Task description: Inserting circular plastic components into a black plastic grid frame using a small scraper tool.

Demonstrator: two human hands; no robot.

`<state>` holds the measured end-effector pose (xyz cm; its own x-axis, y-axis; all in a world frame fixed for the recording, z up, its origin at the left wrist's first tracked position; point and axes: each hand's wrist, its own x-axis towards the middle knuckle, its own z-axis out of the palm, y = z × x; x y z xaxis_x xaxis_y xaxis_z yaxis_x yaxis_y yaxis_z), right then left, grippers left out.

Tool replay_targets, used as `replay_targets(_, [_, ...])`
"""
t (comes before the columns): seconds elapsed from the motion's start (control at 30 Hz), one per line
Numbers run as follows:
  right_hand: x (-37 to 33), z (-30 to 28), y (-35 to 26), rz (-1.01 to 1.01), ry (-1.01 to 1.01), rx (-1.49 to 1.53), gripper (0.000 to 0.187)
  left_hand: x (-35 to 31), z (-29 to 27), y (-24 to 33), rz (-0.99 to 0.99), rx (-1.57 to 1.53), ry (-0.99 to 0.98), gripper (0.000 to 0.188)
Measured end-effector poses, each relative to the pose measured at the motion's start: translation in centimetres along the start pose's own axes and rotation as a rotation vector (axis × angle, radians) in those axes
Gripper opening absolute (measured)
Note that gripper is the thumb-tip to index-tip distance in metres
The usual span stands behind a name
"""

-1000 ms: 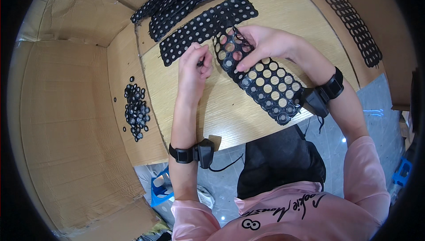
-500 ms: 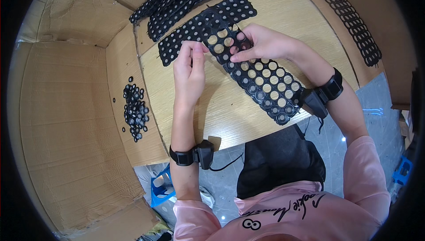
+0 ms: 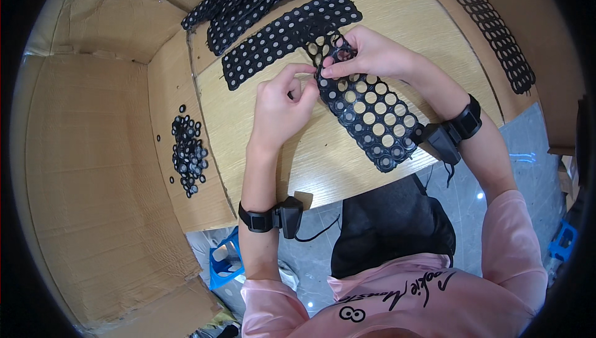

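A black strip of joined rings (image 3: 379, 117) slants across the table under my hands. Several rings along its left side and near end hold grey discs; the others show the tabletop through them. My right hand (image 3: 366, 52) grips the strip's upper part, thumb on top and fingers underneath. At the strip's left edge, the thumb and forefinger of my left hand (image 3: 287, 99) close in a pinch against the rings. Whatever is between those fingertips is hidden. Behind the strip's far end lies another black strip (image 3: 267, 46) with grey discs in its rings.
A pile of small black rings and discs (image 3: 188, 155) lies on cardboard at the left. More filled strips (image 3: 254, 3) are stacked at the back. An open-ringed strip (image 3: 487, 31) lies far right. Cardboard walls (image 3: 93, 152) flank the wooden table (image 3: 248, 176).
My left hand has moved right, from beside the strip to its left edge. The strip's upper part has bent and shifted slightly, and my right hand has moved up a little with it.
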<state>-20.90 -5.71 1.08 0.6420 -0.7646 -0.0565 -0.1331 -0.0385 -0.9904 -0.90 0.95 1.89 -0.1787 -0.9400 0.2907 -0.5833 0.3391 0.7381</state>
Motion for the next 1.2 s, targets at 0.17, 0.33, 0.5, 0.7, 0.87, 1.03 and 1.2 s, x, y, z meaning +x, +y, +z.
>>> replay_targets(0.17, [-0.1, 0.3, -0.1, -0.006, -0.05, -0.026, 0.018, 0.0, -0.2, -0.9, -0.05, -0.049, -0.072, 0.012])
replay_targets(0.33, [-0.1, 0.5, 0.2, -0.058, -0.084, -0.021, 0.018, 0.0, 0.0, -1.1, -0.089, -0.137, -0.107, 0.008])
replay_targets(0.5, [0.1, 0.7, 0.7, -0.068, -0.141, -0.041, 0.017, 0.0, 0.1, -1.6, -0.115, -0.199, -0.195, 0.005])
replay_targets(0.7, [-0.1, 0.9, 0.8, -0.092, -0.207, -0.051, 0.022, -0.1, 0.2, -1.0, -0.137, -0.292, -0.228, 0.008])
replay_targets(0.87, [-0.1, 0.9, 0.6, -0.064, -0.247, -0.021, 0.025, 0.2, 0.1, -1.5, -0.19, -0.407, -0.124, 0.012])
replay_targets(1.03, [0.3, 0.4, 0.2, -0.062, -0.236, 0.063, 0.026, 0.7, -0.6, -3.1, -0.254, -0.49, 0.166, 0.014])
replay_targets(1.2, [-0.6, -0.1, -0.8, 0.217, -0.082, 0.005, 0.036, 1.4, -2.7, -4.7, -0.42, -0.898, 0.378, 0.017])
